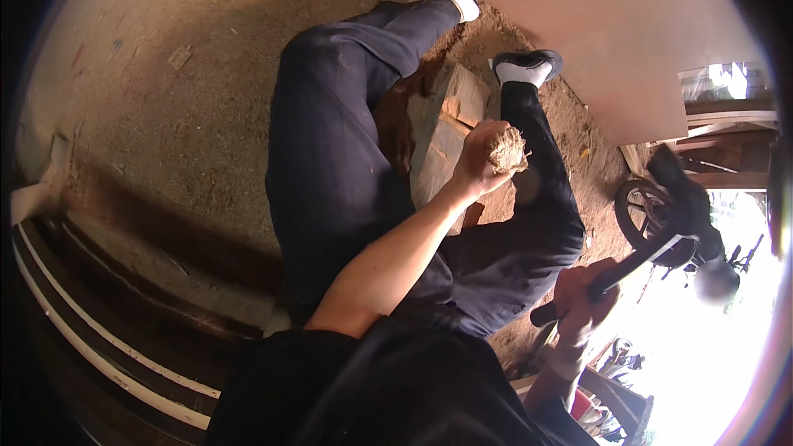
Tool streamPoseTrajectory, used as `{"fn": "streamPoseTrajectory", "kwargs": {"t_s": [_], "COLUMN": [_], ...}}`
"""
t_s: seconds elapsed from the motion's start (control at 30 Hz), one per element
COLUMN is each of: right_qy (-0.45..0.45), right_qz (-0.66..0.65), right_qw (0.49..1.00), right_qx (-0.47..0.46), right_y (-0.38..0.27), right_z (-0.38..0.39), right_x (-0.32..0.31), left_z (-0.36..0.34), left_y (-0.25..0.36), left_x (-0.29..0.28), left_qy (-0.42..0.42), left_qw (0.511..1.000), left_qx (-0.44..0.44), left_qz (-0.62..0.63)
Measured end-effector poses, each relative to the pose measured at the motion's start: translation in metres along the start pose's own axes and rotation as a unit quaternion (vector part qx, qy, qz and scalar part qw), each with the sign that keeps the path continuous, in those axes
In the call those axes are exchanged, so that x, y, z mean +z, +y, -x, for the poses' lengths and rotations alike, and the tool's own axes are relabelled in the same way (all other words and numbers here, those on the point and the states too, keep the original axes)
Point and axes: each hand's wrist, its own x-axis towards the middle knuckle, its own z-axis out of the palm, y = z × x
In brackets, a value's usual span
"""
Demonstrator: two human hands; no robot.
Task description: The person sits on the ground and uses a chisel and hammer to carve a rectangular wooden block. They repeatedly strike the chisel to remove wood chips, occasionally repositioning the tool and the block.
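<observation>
My left hand (477, 158) is wrapped around a chisel (508, 151), whose frayed, mushroomed wooden handle end faces up. The hand and my legs hide its blade. Under that hand, between my legs, lies a thick wooden beam (432, 167) with a pale notch cut into its upper side. Out to the right, my right hand (581, 301) grips a hammer (634, 266) by its dark handle. The hammer is raised well apart from the chisel, and its head stands out toward the bright opening.
My feet in sandals and white socks (525, 73) rest on a dirt floor (182, 132). A large smooth board (603, 33) stands at the far right. A motorbike (640, 213) is by the bright opening. Long timber pieces (116, 367) lie at the near left.
</observation>
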Motion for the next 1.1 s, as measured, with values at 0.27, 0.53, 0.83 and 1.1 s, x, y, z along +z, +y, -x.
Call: {"fn": "streamPoseTrajectory", "kwargs": {"t_s": [0.27,0.53,0.83,1.1], "right_qy": [0.014,-0.022,-0.001,-0.083], "right_qz": [0.141,0.347,0.252,0.36], "right_qw": [0.99,0.924,0.947,0.885], "right_qx": [0.027,0.159,0.197,0.283], "right_y": [0.0,0.049,0.021,0.042], "right_z": [0.003,0.003,0.017,0.007], "right_x": [-0.011,0.0,0.005,0.026], "left_z": [-0.004,0.005,-0.002,-0.001], "left_y": [0.011,0.002,0.001,-0.014], "left_x": [-0.008,0.008,0.002,0.008], "left_qy": [-0.036,0.068,0.018,-0.054], "left_qw": [0.997,0.998,0.999,0.996], "left_qx": [-0.064,0.001,0.004,-0.027], "left_qz": [-0.027,0.009,-0.033,0.06]}}
